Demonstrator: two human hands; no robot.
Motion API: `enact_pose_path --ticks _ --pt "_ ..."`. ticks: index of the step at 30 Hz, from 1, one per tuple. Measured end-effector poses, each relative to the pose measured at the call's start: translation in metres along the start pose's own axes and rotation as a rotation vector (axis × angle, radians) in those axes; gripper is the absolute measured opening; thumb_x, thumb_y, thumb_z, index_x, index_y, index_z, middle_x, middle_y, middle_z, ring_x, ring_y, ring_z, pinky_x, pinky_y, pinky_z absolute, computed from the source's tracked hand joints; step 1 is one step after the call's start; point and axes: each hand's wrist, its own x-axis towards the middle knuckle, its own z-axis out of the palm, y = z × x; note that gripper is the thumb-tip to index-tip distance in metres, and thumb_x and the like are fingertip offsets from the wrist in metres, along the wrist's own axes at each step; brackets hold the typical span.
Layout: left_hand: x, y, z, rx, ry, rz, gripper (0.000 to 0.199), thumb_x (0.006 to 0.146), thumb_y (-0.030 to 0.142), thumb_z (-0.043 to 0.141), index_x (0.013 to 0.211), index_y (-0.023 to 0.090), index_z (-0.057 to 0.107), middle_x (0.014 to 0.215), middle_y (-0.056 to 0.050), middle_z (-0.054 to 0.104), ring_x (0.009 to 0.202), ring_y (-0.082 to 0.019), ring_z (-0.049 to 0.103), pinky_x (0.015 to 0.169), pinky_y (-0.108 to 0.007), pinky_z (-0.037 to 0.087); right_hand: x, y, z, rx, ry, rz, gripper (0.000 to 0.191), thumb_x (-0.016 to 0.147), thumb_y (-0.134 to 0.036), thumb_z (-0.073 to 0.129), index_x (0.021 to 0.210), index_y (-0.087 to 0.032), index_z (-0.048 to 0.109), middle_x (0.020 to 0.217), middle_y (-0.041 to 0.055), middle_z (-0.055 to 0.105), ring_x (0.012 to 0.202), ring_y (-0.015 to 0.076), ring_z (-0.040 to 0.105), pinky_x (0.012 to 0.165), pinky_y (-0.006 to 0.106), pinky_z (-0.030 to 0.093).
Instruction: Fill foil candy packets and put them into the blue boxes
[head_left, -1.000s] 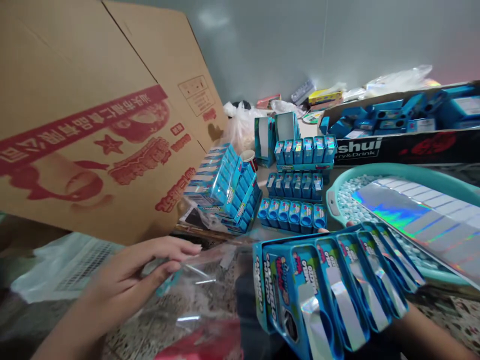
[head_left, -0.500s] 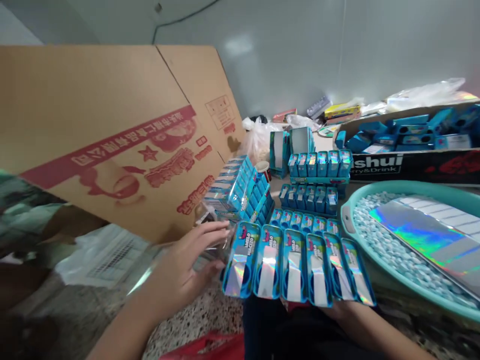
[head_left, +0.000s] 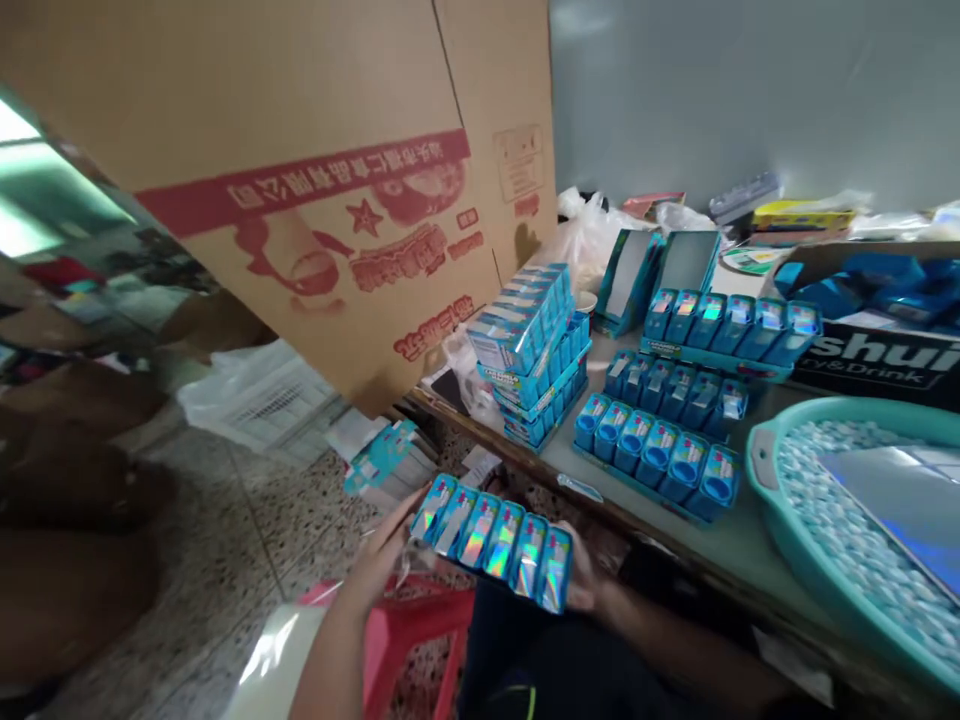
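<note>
A tray of blue candy boxes [head_left: 491, 540] with shiny fronts is held low over my lap, tilted. My left hand [head_left: 386, 550] grips its left end, with some clear plastic under the fingers. At the right end, my right hand [head_left: 581, 570] holds the tray, partly hidden behind it. On the table edge beyond stand more trays of blue boxes [head_left: 656, 455], one behind another. Left of them is a stack of filled trays [head_left: 529, 345], the top one wrapped in clear film.
A large cardboard sheet [head_left: 330, 130] leans at the left. The turquoise basin [head_left: 765, 455] of pale candies stands at the right, near a black carton [head_left: 870, 360] of blue boxes. A red stool [head_left: 420, 625] and a bundle of blue-white cartons [head_left: 394, 465] are below.
The view has turned left and down. The held tray has moved left and down, away from the table trays. My left hand, beside the tray before, now grips its left end.
</note>
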Motion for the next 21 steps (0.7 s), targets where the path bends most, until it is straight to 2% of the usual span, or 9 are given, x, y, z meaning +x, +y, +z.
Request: enact_pose_path --ticks 2,4,6,8,11,14,18,21 --pt "0.002 -0.032 0.014 -0.094 0.053 -0.106 0.081 0.078 0.080 0.057 0.132 0.020 0.069 0.147 -0.012 0.060 0.142 -0.036 0.048 0.123 -0.051 0.034 0.006 0.019 -0.008 0.082 -0.038 0.078 0.050 0.075 -0.059 0.054 0.106 -0.024 0.073 0.081 0.0084 0.075 0.072 0.0328 0.073 0.068 0.051 0.060" --pt "0.003 -0.049 0.024 -0.148 0.054 -0.178 0.079 0.075 0.077 0.061 0.125 0.017 0.072 0.141 -0.014 0.064 0.138 -0.037 0.053 0.119 -0.050 0.038 0.005 0.032 -0.014 0.079 -0.055 0.136 0.048 0.068 -0.046 0.062 0.111 -0.026 0.072 0.094 0.0071 0.077 0.087 0.0323 0.074 0.082 0.050 0.059" --pt "0.003 -0.055 0.030 -0.157 -0.028 -0.190 0.071 0.075 0.072 0.065 0.120 0.018 0.073 0.133 -0.013 0.069 0.129 -0.036 0.060 0.114 -0.048 0.044 0.004 0.039 -0.018 0.064 -0.079 0.213 0.053 0.059 -0.032 0.068 0.112 -0.029 0.071 0.103 0.0031 0.077 0.098 0.0308 0.073 0.093 0.048 0.055" --pt "0.007 -0.057 0.039 -0.129 -0.133 -0.167 0.060 0.075 0.065 0.069 0.114 0.020 0.075 0.125 -0.012 0.073 0.121 -0.034 0.064 0.110 -0.045 0.047 0.006 0.041 -0.022 0.031 -0.091 0.296 0.053 0.058 -0.026 0.071 0.111 -0.030 0.072 0.103 0.0009 0.077 0.102 0.0291 0.073 0.097 0.045 0.053" --pt "0.019 -0.066 0.059 -0.104 -0.198 -0.177 0.050 0.067 0.058 0.079 0.100 0.020 0.078 0.112 -0.011 0.076 0.114 -0.033 0.066 0.109 -0.044 0.046 0.021 0.043 -0.024 -0.023 -0.091 0.429 0.037 0.069 -0.038 0.075 0.101 -0.021 0.074 0.090 0.0053 0.077 0.092 0.0287 0.074 0.092 0.047 0.055" --pt "0.029 -0.087 0.080 -0.157 -0.179 -0.235 0.057 0.060 0.060 0.082 0.098 0.018 0.076 0.106 -0.013 0.077 0.108 -0.032 0.068 0.103 -0.044 0.050 0.037 0.050 -0.020 -0.083 -0.062 0.518 0.040 0.082 -0.055 0.068 0.090 -0.017 0.072 0.077 0.0056 0.074 0.078 0.0262 0.073 0.083 0.048 0.058" --pt "0.030 -0.111 0.090 -0.217 -0.127 -0.307 0.077 0.060 0.068 0.080 0.113 0.013 0.070 0.103 -0.014 0.077 0.094 -0.028 0.070 0.085 -0.040 0.055 0.036 0.061 -0.013 -0.140 0.027 0.447 0.043 0.087 -0.061 0.063 0.086 -0.019 0.070 0.074 0.0013 0.071 0.074 0.0221 0.071 0.080 0.039 0.058" --pt "0.024 -0.117 0.088 -0.186 -0.060 -0.343 0.069 0.067 0.070 0.074 0.104 0.012 0.073 0.097 -0.013 0.077 0.086 -0.025 0.069 0.078 -0.035 0.053 0.025 0.065 -0.014 -0.193 0.117 0.351 0.038 0.082 -0.059 0.071 0.087 -0.021 0.069 0.078 0.0003 0.072 0.077 0.0211 0.070 0.081 0.036 0.058"
